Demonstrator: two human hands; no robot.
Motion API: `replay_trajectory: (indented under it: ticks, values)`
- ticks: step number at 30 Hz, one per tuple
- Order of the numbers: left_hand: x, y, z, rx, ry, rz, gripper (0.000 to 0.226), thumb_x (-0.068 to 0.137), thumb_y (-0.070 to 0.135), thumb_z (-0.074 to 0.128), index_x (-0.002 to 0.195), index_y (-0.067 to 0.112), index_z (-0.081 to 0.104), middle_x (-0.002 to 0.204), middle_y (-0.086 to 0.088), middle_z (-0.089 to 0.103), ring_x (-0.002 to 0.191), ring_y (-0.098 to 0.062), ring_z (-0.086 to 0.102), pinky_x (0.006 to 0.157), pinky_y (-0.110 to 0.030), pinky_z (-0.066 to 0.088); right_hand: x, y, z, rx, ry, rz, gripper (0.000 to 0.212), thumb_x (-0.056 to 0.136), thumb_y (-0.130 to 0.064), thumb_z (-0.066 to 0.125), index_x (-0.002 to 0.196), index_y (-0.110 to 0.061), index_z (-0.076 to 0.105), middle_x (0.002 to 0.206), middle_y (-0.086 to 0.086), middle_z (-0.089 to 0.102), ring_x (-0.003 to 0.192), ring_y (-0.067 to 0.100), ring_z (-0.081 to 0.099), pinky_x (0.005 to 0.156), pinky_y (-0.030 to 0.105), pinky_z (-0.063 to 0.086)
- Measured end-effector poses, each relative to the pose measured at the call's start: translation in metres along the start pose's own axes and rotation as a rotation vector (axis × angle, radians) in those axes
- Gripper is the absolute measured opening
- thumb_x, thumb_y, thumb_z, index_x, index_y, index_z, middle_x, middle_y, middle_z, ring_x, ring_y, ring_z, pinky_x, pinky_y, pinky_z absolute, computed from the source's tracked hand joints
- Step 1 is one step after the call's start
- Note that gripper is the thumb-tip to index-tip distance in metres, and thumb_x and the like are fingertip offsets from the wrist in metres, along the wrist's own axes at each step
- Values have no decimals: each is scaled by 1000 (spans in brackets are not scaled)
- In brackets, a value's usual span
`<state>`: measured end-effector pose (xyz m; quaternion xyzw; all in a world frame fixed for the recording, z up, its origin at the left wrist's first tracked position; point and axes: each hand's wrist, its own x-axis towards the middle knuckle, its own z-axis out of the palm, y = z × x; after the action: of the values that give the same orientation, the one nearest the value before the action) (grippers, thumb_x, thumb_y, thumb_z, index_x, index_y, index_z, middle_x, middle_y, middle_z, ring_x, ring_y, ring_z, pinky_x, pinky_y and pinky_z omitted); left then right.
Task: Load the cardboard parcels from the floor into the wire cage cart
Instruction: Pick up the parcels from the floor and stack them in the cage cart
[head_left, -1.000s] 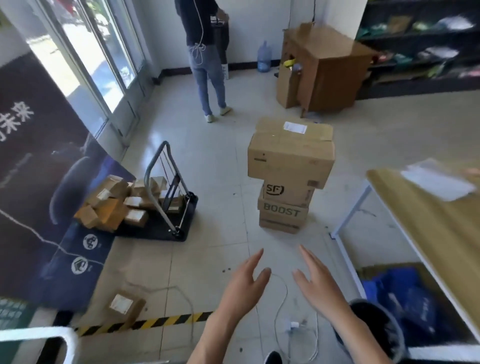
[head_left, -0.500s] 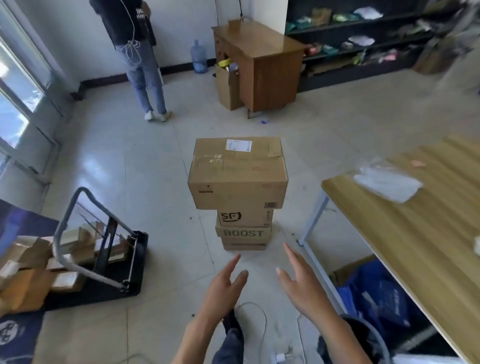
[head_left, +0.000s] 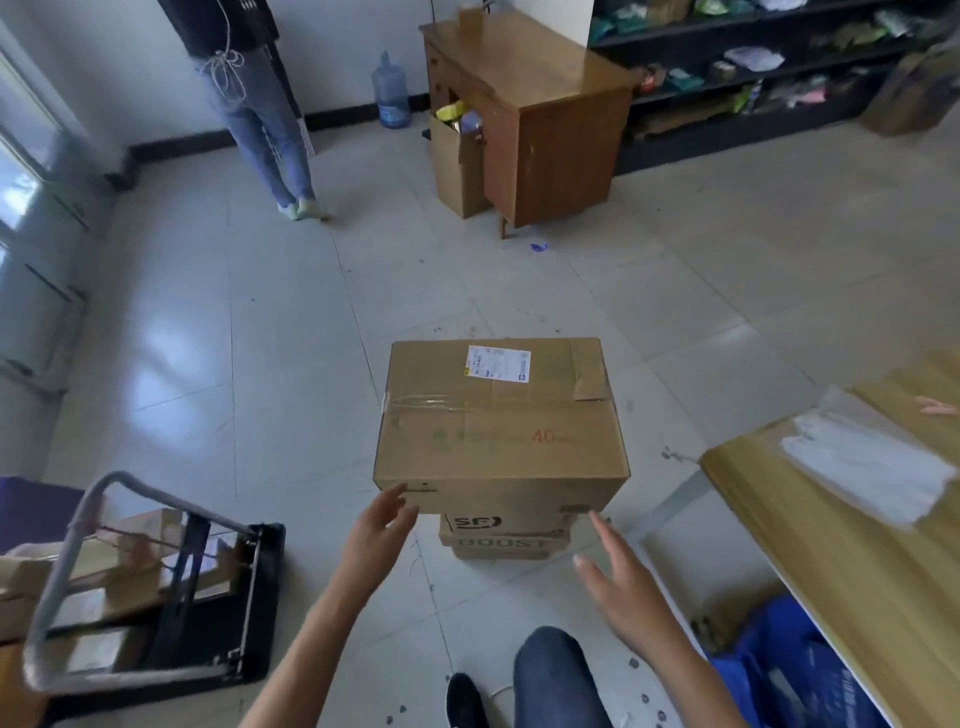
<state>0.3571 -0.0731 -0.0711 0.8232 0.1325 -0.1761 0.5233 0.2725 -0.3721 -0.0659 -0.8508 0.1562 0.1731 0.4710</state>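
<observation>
Reaching for the top parcel (head_left: 498, 431) of the floor stack (head_left: 501, 540): my left hand (head_left: 382, 527) is at its near-left corner, my right hand (head_left: 621, 584) just off the right, both open and empty. Next I must clamp both sides, then carry it left to the cart (head_left: 265, 597).

Plain brown square cardboard parcel (head_left: 501, 421), white printed label (head_left: 498, 364) on top, red "40"; pale grey tiled floor (head_left: 260, 338).

The left hand (head_left: 382, 530) and right hand (head_left: 618, 587), fingers straight, hover at the near corners of the big brown taped cardboard box (head_left: 498, 426) topping the floor stack (head_left: 506, 540).
</observation>
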Motion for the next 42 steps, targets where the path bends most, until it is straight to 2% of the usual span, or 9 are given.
replay_trajectory:
  ticks: [3, 8, 12, 16, 21, 28, 32, 37, 42]
  values:
    - [55, 14, -7, 7, 76, -61, 42, 95, 24, 60, 137, 17, 55, 128, -8, 65, 111, -18, 62, 95, -34, 46, 60, 1, -10, -92, -32, 12, 65, 98, -41, 47, 156, -33, 16, 160, -9, 23, 145, 10, 23, 115, 31, 25]
    - [143, 26, -3, 58, 32, -221, 70, 91, 36, 67, 150, 13, 37, 147, -13, 47, 135, -28, 46, 112, -44, 37, 181, 10, -31, -285, 96, 113, 64, 100, -42, 41, 155, -18, 20, 160, 9, 28, 147, 29, 22, 115, 44, 24]
    - [184, 17, 2, 151, 66, -343, 89, 86, 34, 73, 155, 9, 22, 153, -10, 37, 140, -27, 38, 115, -41, 32, 257, 18, -46, -311, 134, 226, 80, 97, -46, 47, 157, -16, 2, 163, 21, 4, 148, 42, 9, 113, 56, 23]
    - [206, 8, 3, -122, 59, -433, 72, 70, 34, 87, 130, 16, 52, 130, -10, 63, 108, -20, 65, 93, -36, 54, 284, 14, -55, -165, 175, 210, 89, 92, -46, 58, 156, -27, -2, 159, 16, 25, 138, 40, 36, 102, 57, 41]
    - [183, -5, -17, -289, 217, -474, 73, 53, 50, 91, 116, 26, 60, 110, 0, 71, 98, -19, 70, 82, -34, 58, 294, -24, -50, -246, 150, 164, 91, 89, -48, 61, 156, -28, 4, 156, 11, 35, 133, 37, 45, 97, 52, 44]
    - [12, -48, -85, -431, 677, -610, 68, 64, 55, 84, 122, 38, 52, 116, 10, 64, 98, -10, 64, 76, -30, 54, 262, -115, 36, -339, -204, -179, 93, 88, -53, 59, 155, -34, -2, 163, 3, 20, 141, 31, 36, 101, 48, 41]
    - [-154, -73, -85, -468, 1020, -745, 89, 62, 64, 81, 137, 33, 45, 128, 0, 59, 109, -19, 58, 96, -43, 50, 197, -167, 116, -411, -521, -441, 93, 90, -52, 57, 155, -36, -8, 163, 3, 18, 140, 32, 37, 101, 49, 41]
    - [-370, -85, -20, -502, 1321, -1018, 106, 65, 67, 75, 152, 33, 25, 146, -8, 47, 125, -31, 50, 104, -45, 43, 54, -186, 195, -530, -821, -666, 90, 89, -52, 58, 155, -36, -1, 157, 4, 32, 136, 30, 42, 105, 47, 36]
    - [-537, -73, 99, -589, 1490, -1225, 117, 54, 85, 66, 152, 40, 20, 144, -2, 49, 127, -29, 51, 99, -42, 42, -91, -160, 227, -674, -1084, -757, 90, 88, -51, 61, 155, -39, 3, 156, 1, 37, 131, 33, 47, 107, 40, 33]
